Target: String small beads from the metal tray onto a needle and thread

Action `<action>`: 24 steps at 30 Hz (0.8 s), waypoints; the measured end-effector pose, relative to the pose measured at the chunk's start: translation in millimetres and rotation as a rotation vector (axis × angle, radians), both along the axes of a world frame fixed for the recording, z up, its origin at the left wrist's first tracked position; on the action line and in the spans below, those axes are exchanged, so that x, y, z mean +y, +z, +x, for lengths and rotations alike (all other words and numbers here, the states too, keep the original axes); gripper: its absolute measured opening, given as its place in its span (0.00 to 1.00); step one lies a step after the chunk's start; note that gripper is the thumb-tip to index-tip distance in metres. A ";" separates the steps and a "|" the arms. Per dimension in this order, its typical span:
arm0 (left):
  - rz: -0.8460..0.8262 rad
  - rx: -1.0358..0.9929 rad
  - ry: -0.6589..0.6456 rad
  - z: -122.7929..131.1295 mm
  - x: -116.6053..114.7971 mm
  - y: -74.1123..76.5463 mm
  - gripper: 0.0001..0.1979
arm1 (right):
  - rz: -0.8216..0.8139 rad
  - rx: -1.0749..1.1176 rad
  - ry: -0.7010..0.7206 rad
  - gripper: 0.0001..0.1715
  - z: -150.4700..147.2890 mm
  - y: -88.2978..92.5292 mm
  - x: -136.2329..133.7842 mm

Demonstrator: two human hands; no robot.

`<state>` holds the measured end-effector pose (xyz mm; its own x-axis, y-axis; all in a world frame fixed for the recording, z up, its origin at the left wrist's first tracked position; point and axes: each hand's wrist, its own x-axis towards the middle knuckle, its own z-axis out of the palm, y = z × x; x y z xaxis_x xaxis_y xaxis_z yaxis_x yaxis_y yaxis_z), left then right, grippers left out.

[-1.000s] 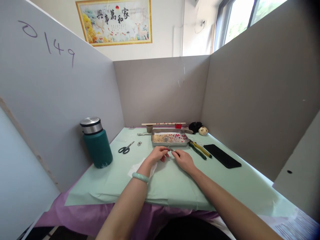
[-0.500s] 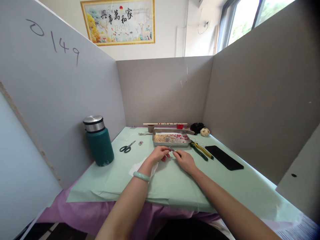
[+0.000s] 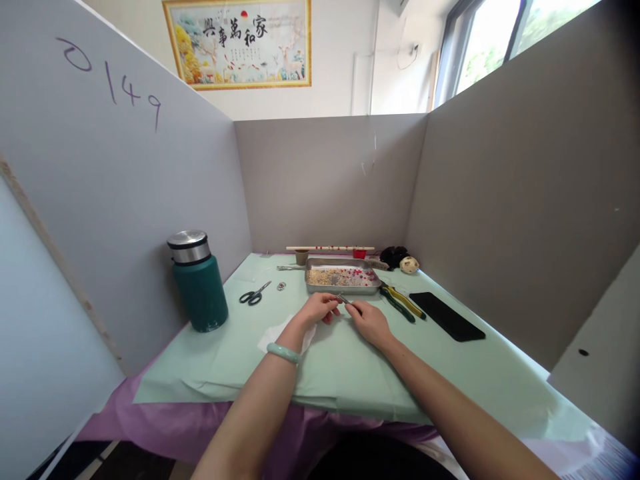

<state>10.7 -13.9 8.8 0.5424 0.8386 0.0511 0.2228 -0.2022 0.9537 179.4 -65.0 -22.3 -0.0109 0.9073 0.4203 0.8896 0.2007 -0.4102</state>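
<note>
My right hand [image 3: 370, 321] is closed around a thin metal tool that looks like tweezers [image 3: 344, 299], its tip pointing left. Facing it, my left hand [image 3: 321, 307] has thumb and forefinger pinched at that tip; whatever sits between them is too small to make out. A pale green bangle [image 3: 283, 353] circles my left wrist. Just beyond both hands lies a metal tray [image 3: 345, 291] holding gold, clear and red beads. White tissue [image 3: 274, 335] lies on the table, partly under my left forearm.
Left: a green bottle [image 3: 200, 293], black-handled scissors [image 3: 254, 296] and a small metal item [image 3: 281, 286]. Right: pliers [image 3: 406, 303], a black phone-like slab [image 3: 447, 317] and a speckled round object [image 3: 409, 265]. A beaded stick [image 3: 330, 248] rests across two small cups behind the tray. Grey partitions [image 3: 330, 180] enclose the table.
Both hands stay almost where they were, at the near edge of the tray. The tool's tip has shifted very slightly; the view has moved a little.
</note>
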 end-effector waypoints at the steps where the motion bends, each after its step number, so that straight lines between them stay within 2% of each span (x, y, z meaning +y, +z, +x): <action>1: 0.000 0.000 0.001 0.0 -0.6 0.8 0.12 | -0.001 0.000 0.000 0.15 0.1 -0.2 0.0; 17: -0.007 -0.003 0.010 -0.3 -1.7 1.6 0.12 | 0.008 -0.008 0.007 0.14 -0.3 -0.1 -0.4; 24: -0.013 -0.006 -0.014 0.2 3.7 -3.8 0.12 | 0.010 0.003 0.014 0.14 2.3 -1.7 1.8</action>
